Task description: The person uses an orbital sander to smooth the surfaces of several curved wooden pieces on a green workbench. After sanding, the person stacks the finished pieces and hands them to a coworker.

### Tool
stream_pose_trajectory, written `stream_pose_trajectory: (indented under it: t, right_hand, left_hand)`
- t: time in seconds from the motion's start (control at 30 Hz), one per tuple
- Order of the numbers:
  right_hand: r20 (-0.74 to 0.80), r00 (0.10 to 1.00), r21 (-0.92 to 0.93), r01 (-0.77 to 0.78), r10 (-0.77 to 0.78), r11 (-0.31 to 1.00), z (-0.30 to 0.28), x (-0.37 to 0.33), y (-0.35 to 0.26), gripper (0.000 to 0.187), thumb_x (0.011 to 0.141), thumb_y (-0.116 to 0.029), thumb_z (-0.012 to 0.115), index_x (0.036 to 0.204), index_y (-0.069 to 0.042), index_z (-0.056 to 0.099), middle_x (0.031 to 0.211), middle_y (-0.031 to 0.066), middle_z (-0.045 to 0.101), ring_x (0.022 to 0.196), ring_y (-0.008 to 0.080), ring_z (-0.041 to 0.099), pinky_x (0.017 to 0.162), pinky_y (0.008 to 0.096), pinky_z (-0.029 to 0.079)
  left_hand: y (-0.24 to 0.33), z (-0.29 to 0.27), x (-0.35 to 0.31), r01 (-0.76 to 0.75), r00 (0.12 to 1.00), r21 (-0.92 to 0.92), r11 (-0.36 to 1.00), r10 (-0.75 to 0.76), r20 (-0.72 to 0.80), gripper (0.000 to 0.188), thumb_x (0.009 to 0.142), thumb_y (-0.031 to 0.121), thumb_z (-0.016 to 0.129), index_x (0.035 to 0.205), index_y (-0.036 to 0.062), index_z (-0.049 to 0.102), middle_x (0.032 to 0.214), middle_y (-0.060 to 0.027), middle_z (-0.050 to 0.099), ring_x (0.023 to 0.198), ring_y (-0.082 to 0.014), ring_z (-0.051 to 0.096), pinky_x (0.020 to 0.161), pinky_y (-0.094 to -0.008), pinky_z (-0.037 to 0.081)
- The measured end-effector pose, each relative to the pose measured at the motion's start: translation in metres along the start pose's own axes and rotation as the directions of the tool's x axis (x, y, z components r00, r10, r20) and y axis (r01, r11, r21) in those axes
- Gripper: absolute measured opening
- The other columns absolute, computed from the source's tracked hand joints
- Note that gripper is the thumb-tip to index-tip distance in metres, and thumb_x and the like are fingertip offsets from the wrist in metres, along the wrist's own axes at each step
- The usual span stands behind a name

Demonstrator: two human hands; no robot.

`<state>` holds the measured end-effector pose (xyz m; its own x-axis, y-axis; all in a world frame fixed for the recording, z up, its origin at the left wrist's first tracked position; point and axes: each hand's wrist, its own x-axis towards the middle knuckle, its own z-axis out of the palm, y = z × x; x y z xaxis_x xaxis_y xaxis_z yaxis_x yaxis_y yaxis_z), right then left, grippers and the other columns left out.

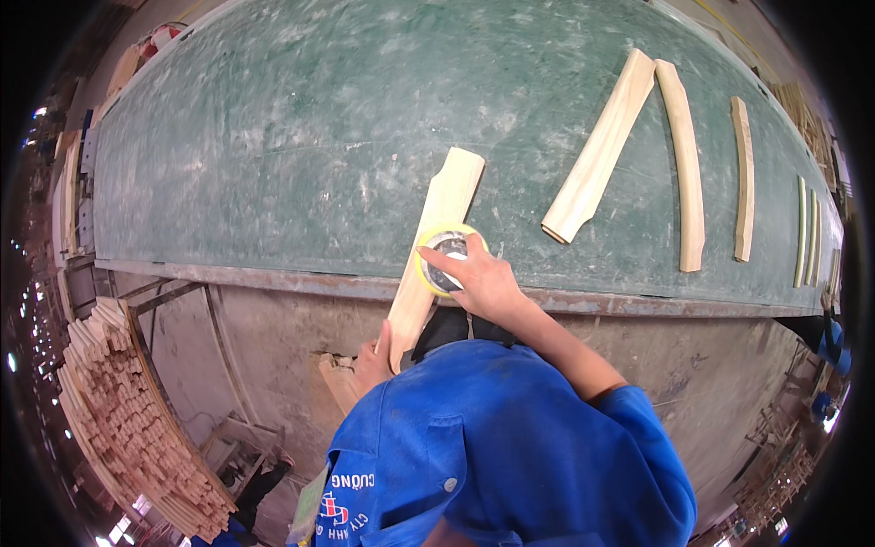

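Note:
A pale wooden slat (pixel 448 187) with a notched far end lies across the front edge of the green table, its near end jutting out toward me. My left hand (pixel 372 363) grips that near end, the thumb along its side. On the slat's middle sits a round, yellow-rimmed tool (pixel 439 277), which looks like a hand sander. From above, my right hand (pixel 478 278) clasps it with fingers spread over its top; its underside is hidden.
On the green table (pixel 301 164), two wider slats (pixel 606 150) (pixel 682 173) and a narrower one (pixel 743 182) lie to the right, thin strips (pixel 807 232) beyond. A large stack of wood pieces (pixel 137 419) stands at lower left. Someone in blue (pixel 834 346) is at the right edge.

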<state>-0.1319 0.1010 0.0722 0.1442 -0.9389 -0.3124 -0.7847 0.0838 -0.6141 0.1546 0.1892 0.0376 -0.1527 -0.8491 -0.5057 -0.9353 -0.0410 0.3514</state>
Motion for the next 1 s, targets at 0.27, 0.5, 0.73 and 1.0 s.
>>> stream_pose_trajectory:
  t: [0.27, 0.5, 0.73, 1.0]
  right_hand:
    - [-0.305, 0.930, -0.040, -0.226, 0.204, 0.973, -0.067, 0.093, 0.043, 0.073, 0.077, -0.018, 0.068, 0.141, -0.040, 0.043, 0.109, 0.0216, 0.048, 0.087, 0.0411, 0.065, 0.077, 0.0452, 0.056]
    - [-0.056, 0.998, -0.142, -0.009, 0.001, 0.990, 0.005, 0.028, -0.010, 0.080, 0.078, -0.014, 0.068, 0.145, -0.045, 0.036, 0.119, 0.0240, 0.043, 0.084, 0.0386, 0.066, 0.067, 0.0457, 0.058]
    - [-0.006, 0.998, 0.003, 0.068, -0.068, 0.998, 0.002, 0.005, -0.013, 0.077, 0.071, -0.011, 0.072, 0.137, -0.042, 0.049, 0.117, 0.0224, 0.045, 0.093, 0.0393, 0.064, 0.078, 0.0439, 0.058]
    - [-0.333, 0.934, 0.140, -0.087, 0.129, 0.986, -0.028, 0.048, 0.035, 0.073, 0.074, -0.017, 0.072, 0.139, -0.037, 0.047, 0.114, 0.0215, 0.046, 0.098, 0.0427, 0.059, 0.083, 0.0453, 0.054]
  left_hand:
    - [-0.057, 0.017, -0.006, 0.508, 0.861, -0.830, 0.231, -0.165, 0.481, 0.024, 0.095, 0.027, 0.062, 0.104, 0.0046, 0.062, 0.094, -0.0012, 0.066, 0.077, -0.0073, 0.060, 0.069, -0.0247, 0.048]
    - [-0.067, 0.050, -0.013, 0.422, 0.892, -0.888, 0.182, -0.257, 0.371, 0.036, 0.101, 0.039, 0.049, 0.096, 0.0061, 0.063, 0.085, 0.0038, 0.062, 0.076, -0.0057, 0.053, 0.069, -0.0253, 0.045]
    - [-0.070, 0.031, -0.009, 0.470, 0.883, -0.792, 0.390, -0.208, 0.422, 0.053, 0.102, 0.046, 0.043, 0.113, -0.0018, 0.062, 0.102, -0.0058, 0.065, 0.091, -0.0129, 0.058, 0.081, -0.0299, 0.048]
    - [-0.001, -0.034, -0.004, 0.711, 0.703, -0.628, 0.317, -0.349, 0.619, 0.072, 0.099, 0.057, 0.041, 0.139, -0.0027, 0.044, 0.130, -0.0149, 0.056, 0.111, -0.0192, 0.059, 0.093, -0.0341, 0.050]
